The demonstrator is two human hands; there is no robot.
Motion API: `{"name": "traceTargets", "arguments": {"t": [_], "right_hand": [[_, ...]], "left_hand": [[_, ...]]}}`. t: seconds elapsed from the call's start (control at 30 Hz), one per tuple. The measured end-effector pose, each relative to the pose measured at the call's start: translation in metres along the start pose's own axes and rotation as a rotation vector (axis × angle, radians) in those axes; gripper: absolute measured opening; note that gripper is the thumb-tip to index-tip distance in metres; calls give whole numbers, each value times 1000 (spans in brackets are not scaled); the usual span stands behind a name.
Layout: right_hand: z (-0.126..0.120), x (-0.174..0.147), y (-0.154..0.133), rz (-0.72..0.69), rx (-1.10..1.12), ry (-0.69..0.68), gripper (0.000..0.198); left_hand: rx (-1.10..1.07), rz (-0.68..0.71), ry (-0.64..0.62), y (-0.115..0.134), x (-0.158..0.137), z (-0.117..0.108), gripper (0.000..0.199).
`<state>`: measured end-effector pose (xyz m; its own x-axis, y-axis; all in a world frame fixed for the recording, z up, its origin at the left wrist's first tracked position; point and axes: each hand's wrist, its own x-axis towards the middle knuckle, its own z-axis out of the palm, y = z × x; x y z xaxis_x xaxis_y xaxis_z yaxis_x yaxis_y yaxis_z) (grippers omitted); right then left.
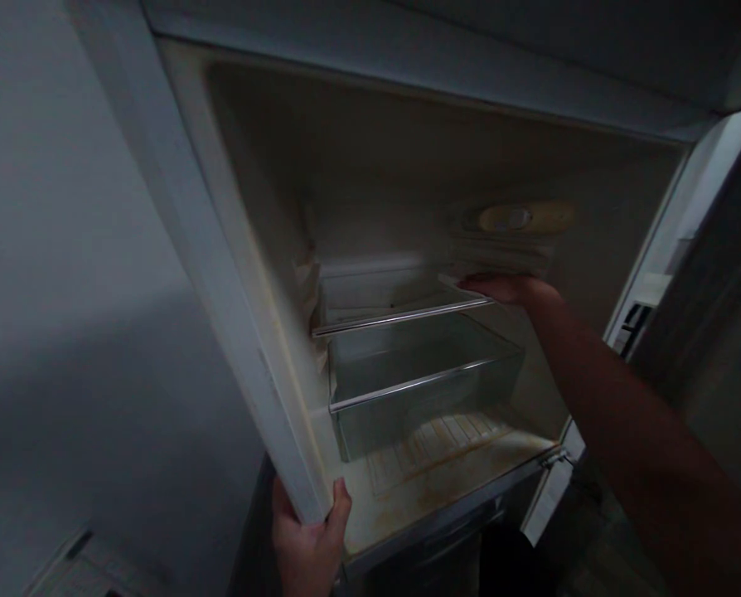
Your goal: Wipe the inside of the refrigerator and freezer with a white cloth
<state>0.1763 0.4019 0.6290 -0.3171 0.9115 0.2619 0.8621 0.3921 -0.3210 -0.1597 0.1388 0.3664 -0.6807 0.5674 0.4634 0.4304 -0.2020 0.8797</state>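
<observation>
An old refrigerator compartment [420, 108] with stained pale walls stands open in front of me. My left hand [308, 539] is closed round the lower left edge of its frame [271, 398], thumb on the inner side. My right hand [507, 288] reaches inside and grips the right edge of a clear glass shelf [376, 298]; its fingers lie over the top and the thumb is hidden. Below that shelf sits a clear drawer [433, 398] with a bright front rim, its far parts dim.
A yellowish lamp housing [525, 218] is on the inner right wall. Brown stains mark the compartment floor [433, 497]. A pale bracket-like piece [548, 502] hangs at the lower right corner. A wall [84, 249] stands at the left.
</observation>
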Motion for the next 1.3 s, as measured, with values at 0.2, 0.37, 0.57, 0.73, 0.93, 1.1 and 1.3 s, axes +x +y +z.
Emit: {"name": "traceTargets", "arguments": {"t": [0.2,0.37,0.57,0.73,0.93,1.1,1.3], "right_hand": [[9,-10,-43,-13,-11,-49,78],[37,-21,-131,-205,-60,-60,66],[83,-53,-227,-520,-101,153,59],[96,-60,-232,-533,-69,274,54],[88,-55,-202,-679,-111,272,51],[75,-49,-167,-632,-215,240,50],[49,-44,-117,-423,-303,166,64]], "left_hand": [[35,12,47,8,0,1,53],[53,-15,57,9,0,3,60],[73,-10,45,9,2,0,62],[100,-43,20,10,2,-2,66],[87,12,46,2,4,-1,63],[65,49,50,-1,3,2,58],[49,75,45,1,2,3,59]]}}
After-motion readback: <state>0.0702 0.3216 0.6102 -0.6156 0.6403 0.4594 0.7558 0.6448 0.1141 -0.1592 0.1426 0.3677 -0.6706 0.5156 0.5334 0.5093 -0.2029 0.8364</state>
